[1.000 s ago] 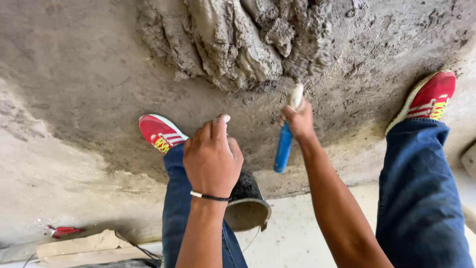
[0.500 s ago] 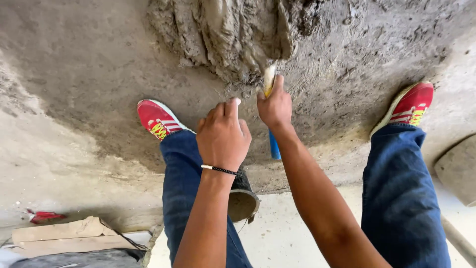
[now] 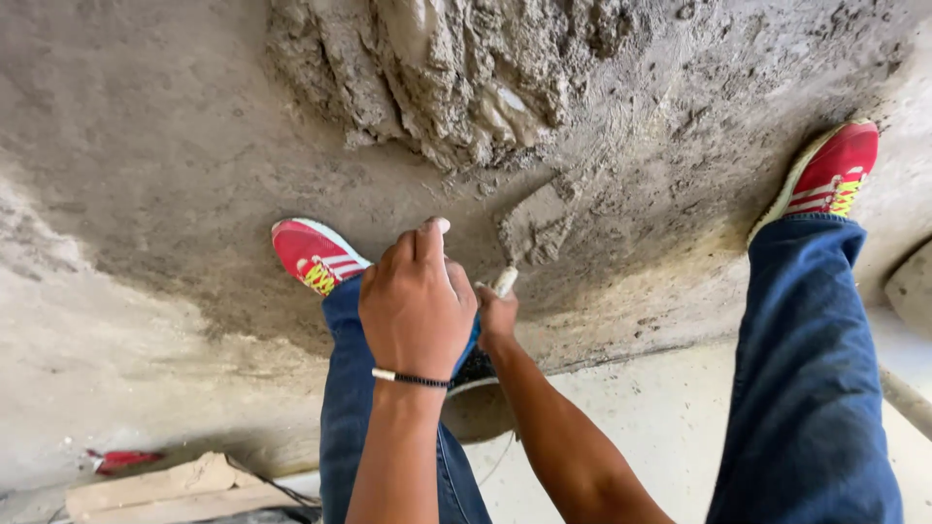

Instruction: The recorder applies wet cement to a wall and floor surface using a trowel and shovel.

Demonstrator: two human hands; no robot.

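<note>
A: Head view first. What is nearest?

B: Two bare arms come up from 6 o'clock. The left hand (image 3: 416, 312) is in the middle, with a thin black band on its wrist (image 3: 412, 378). Its fingers are curled in loosely, and I cannot see anything in it.

A: And the other hand?

B: The right hand (image 3: 497, 315) is just beside the left one, at 3 o'clock from it. It is closed around the handle of a trowel (image 3: 506, 280). Only the pale tip of the handle sticks out above the fingers.

A: Where does the trowel go?

B: Its blade (image 3: 536, 228) points up toward 1 o'clock and is thick with grey mud. It lies on the wet ground.

A: What is under the hands?

B: A small round bucket (image 3: 478, 408), mostly hidden behind the arms. Blue jeans (image 3: 806, 388) cover both legs.

A: And a bit further?

B: A red shoe (image 3: 313, 254) sits at 10 o'clock from the left hand. Another red shoe (image 3: 831, 175) is far over at 2 o'clock. Both stand on wet grey cement (image 3: 175, 175).

A: And farthest?

B: A big lumpy pile of mortar (image 3: 456, 78) at 12 o'clock. Down at 8 o'clock lie a piece of cardboard (image 3: 175, 485) and a small red thing (image 3: 121, 458) that I cannot make out.
</note>
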